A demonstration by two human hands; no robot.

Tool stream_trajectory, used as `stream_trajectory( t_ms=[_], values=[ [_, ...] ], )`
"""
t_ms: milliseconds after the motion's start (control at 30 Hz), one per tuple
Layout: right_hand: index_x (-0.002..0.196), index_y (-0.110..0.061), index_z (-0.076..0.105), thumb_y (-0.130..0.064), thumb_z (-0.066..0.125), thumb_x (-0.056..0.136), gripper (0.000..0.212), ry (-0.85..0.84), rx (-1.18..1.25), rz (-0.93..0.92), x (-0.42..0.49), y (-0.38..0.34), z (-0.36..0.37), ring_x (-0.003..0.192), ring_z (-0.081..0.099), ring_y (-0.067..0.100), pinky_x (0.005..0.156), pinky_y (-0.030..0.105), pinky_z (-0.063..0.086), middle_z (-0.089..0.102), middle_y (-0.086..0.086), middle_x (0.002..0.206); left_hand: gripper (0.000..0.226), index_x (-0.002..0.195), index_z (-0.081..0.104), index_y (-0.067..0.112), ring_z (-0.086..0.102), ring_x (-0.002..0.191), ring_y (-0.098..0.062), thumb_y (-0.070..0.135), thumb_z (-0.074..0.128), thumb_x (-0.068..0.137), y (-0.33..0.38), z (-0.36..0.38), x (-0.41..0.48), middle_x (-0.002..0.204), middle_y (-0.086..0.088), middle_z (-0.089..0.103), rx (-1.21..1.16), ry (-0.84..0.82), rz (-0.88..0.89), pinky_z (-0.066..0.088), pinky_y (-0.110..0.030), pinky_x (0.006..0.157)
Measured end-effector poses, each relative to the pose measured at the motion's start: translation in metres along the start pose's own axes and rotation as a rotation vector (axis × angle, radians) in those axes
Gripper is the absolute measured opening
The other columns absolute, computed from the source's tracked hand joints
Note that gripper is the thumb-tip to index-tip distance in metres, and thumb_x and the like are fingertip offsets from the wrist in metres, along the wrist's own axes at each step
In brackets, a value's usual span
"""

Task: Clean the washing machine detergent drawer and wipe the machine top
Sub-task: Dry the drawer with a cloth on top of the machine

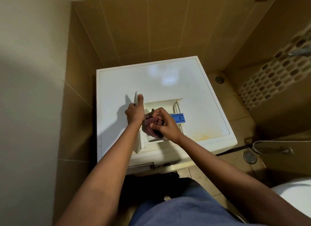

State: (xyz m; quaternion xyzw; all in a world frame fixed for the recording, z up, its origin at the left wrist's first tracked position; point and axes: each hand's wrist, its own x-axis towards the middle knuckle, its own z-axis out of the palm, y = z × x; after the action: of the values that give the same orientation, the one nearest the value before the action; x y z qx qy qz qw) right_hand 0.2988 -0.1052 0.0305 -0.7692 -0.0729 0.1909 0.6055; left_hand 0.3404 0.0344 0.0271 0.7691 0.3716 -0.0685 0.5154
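The white detergent drawer (161,103) lies on the white washing machine top (168,81), pulled out of the machine, with a blue insert (178,117) at its right side. My left hand (135,112) grips the drawer's front panel at its left end, thumb pointing up along it. My right hand (165,124) holds a bunched red checked cloth (152,126) inside the drawer's middle compartment. The cloth and my hands hide most of the compartment floor.
The machine stands in a tiled corner, with a pale wall (30,91) on the left. A yellowish stain (208,132) marks the top's near right corner. Floor drains (249,156) and a metal hose (269,146) lie to the right. A white toilet edge (296,197) is at lower right.
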Motion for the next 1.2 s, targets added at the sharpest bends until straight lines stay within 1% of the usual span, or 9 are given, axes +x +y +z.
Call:
stream_trajectory(
  t_ms=[100, 200, 300, 467, 567, 667, 800, 1067, 1200],
  values=[
    [0.101, -0.018, 0.057, -0.003, 0.066, 0.084, 0.025, -0.049, 0.14, 0.117, -0.013, -0.007, -0.019, 0.095, 0.067, 0.022, 0.079, 0.032, 0.057, 0.068, 0.006, 0.098, 0.074, 0.105, 0.06, 0.002, 0.056, 0.085, -0.027, 0.07, 0.036, 0.09, 0.001, -0.002, -0.003, 0.108, -0.017, 0.062, 0.002, 0.002, 0.004, 0.038, -0.033, 0.068],
    [0.101, -0.014, 0.055, -0.011, 0.052, 0.094, 0.008, 0.158, -0.159, 0.086, -0.032, -0.011, -0.029, 0.085, 0.06, 0.017, 0.068, 0.013, 0.045, 0.063, 0.001, 0.089, 0.079, 0.101, 0.061, 0.002, 0.055, 0.083, -0.029, 0.075, 0.035, 0.086, -0.001, -0.002, -0.003, 0.11, -0.019, 0.063, -0.01, -0.006, -0.021, 0.039, -0.033, 0.067],
    [0.1, -0.016, 0.046, -0.016, 0.036, 0.101, 0.01, 0.242, -0.303, 0.086, -0.044, -0.009, -0.023, 0.076, 0.057, 0.022, 0.066, 0.029, 0.048, 0.06, 0.004, 0.088, 0.068, 0.085, 0.054, 0.011, 0.052, 0.08, -0.028, 0.076, 0.034, 0.085, -0.003, -0.003, -0.002, 0.113, -0.018, 0.063, -0.003, -0.017, -0.051, 0.039, -0.034, 0.071],
    [0.116, -0.01, 0.049, -0.02, 0.037, 0.098, 0.024, 0.292, -0.791, 0.012, -0.056, -0.012, -0.001, 0.095, 0.053, 0.033, 0.081, 0.04, 0.04, 0.058, 0.012, 0.107, 0.087, 0.144, 0.034, 0.008, 0.045, 0.127, -0.029, 0.07, 0.048, 0.085, -0.015, -0.012, -0.012, 0.139, -0.008, 0.045, -0.078, -0.122, -0.113, 0.034, -0.033, 0.088],
    [0.125, -0.007, 0.045, -0.035, 0.052, 0.091, 0.045, 0.002, -0.954, 0.037, -0.056, -0.009, 0.023, 0.112, 0.054, 0.033, 0.091, 0.039, 0.043, 0.057, 0.017, 0.121, 0.089, 0.143, 0.032, 0.004, 0.049, 0.123, -0.031, 0.069, 0.05, 0.085, -0.027, -0.011, -0.021, 0.139, -0.012, 0.047, 0.009, -0.127, -0.096, 0.039, -0.034, 0.089],
    [0.123, -0.004, 0.045, -0.026, 0.063, 0.083, 0.05, -0.202, -1.234, 0.07, -0.046, -0.004, 0.039, 0.119, 0.051, 0.032, 0.095, 0.038, 0.044, 0.057, 0.017, 0.124, 0.084, 0.137, 0.042, 0.004, 0.055, 0.114, -0.032, 0.069, 0.049, 0.085, -0.034, -0.006, -0.024, 0.131, -0.013, 0.054, 0.02, -0.093, -0.098, 0.047, -0.037, 0.092],
    [0.117, -0.01, 0.053, -0.012, 0.057, 0.082, 0.036, -0.131, -1.173, 0.036, -0.034, 0.009, 0.041, 0.092, 0.064, 0.031, 0.065, 0.03, 0.042, 0.067, 0.009, 0.103, 0.073, 0.126, 0.052, 0.007, 0.059, 0.107, -0.032, 0.066, 0.051, 0.083, -0.036, -0.003, -0.026, 0.121, -0.012, 0.059, -0.032, -0.05, -0.074, 0.05, -0.044, 0.095],
    [0.107, -0.015, 0.067, -0.019, 0.06, 0.085, 0.023, -0.053, -0.982, -0.187, -0.032, 0.027, 0.031, 0.08, 0.064, 0.037, 0.065, 0.034, 0.047, 0.071, 0.011, 0.093, 0.074, 0.125, 0.051, 0.005, 0.061, 0.104, -0.033, 0.064, 0.056, 0.08, -0.028, -0.004, -0.026, 0.12, -0.013, 0.06, -0.065, -0.021, -0.078, 0.052, -0.045, 0.092],
    [0.119, -0.018, 0.063, -0.033, 0.066, 0.085, 0.037, -0.077, -1.005, -0.15, -0.033, 0.021, 0.021, 0.089, 0.064, 0.035, 0.072, 0.034, 0.047, 0.07, 0.013, 0.103, 0.073, 0.127, 0.051, 0.004, 0.06, 0.106, -0.033, 0.063, 0.055, 0.083, -0.027, -0.006, -0.024, 0.123, -0.013, 0.058, -0.055, -0.023, -0.09, 0.051, -0.044, 0.093]
  ],
)
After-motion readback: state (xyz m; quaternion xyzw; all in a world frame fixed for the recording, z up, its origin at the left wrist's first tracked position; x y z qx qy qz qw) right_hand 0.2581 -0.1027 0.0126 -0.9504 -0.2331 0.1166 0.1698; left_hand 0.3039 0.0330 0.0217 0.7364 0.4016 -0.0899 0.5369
